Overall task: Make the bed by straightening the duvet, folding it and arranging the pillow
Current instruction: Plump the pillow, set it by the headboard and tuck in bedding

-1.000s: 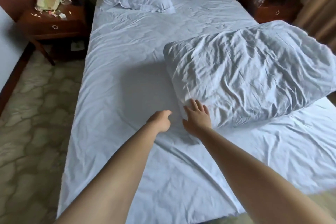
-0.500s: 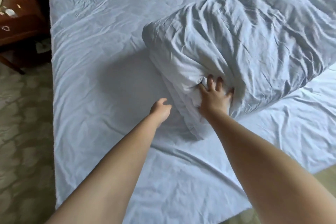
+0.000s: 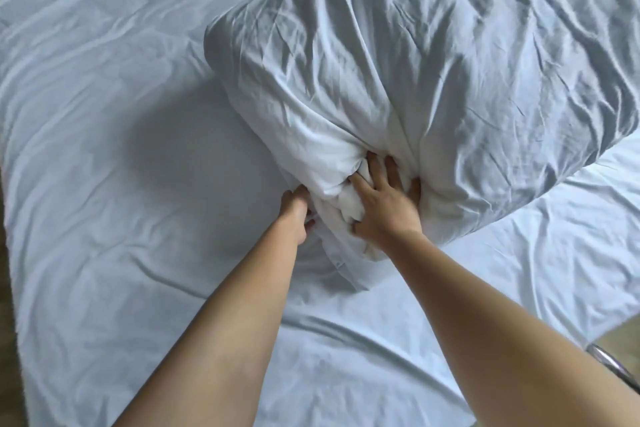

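Observation:
A bulky, wrinkled white duvet (image 3: 433,80) lies bundled on the right half of the bed, on the pale sheet (image 3: 121,184). My right hand (image 3: 384,204) lies on the duvet's near corner, its fingers sunk into the bunched fabric and gripping it. My left hand (image 3: 296,215) is at the same corner from the left, fingers tucked under the duvet's edge and holding it. The pillow is out of view.
The bed's left edge runs down the frame's left side, with dark floor (image 3: 5,340) beyond it. At the lower right, past the bed's edge, a curved metal piece (image 3: 616,364) shows above the floor.
The view has closed in on the duvet; the pillow and nightstand have left the frame. My right hand dug deeper into the duvet's corner. My left hand reached the corner and took its edge.

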Motion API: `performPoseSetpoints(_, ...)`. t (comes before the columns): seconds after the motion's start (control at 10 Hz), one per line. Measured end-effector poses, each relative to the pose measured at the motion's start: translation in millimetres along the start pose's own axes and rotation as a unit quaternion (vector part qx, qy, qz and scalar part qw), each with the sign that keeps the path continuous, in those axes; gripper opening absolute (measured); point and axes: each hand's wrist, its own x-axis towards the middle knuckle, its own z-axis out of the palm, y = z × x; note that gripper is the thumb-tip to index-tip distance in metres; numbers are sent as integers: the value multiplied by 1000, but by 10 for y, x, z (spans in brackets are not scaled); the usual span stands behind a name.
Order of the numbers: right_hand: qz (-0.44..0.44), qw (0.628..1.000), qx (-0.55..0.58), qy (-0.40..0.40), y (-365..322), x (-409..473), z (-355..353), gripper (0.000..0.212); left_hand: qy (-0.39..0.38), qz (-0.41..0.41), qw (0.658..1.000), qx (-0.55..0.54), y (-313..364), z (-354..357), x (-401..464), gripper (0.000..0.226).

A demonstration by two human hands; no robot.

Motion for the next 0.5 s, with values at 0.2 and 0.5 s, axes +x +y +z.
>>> performPoseSetpoints(0.2, -19, 1000, 2, 24, -4, 26, 112, 82, 12, -20, 1000, 3, -48, 64, 70, 20)
performPoseSetpoints(0.5, -30, 998, 14, 58, -43, -35, 161, 76, -42, -26, 998, -39, -190, 301, -33, 12)
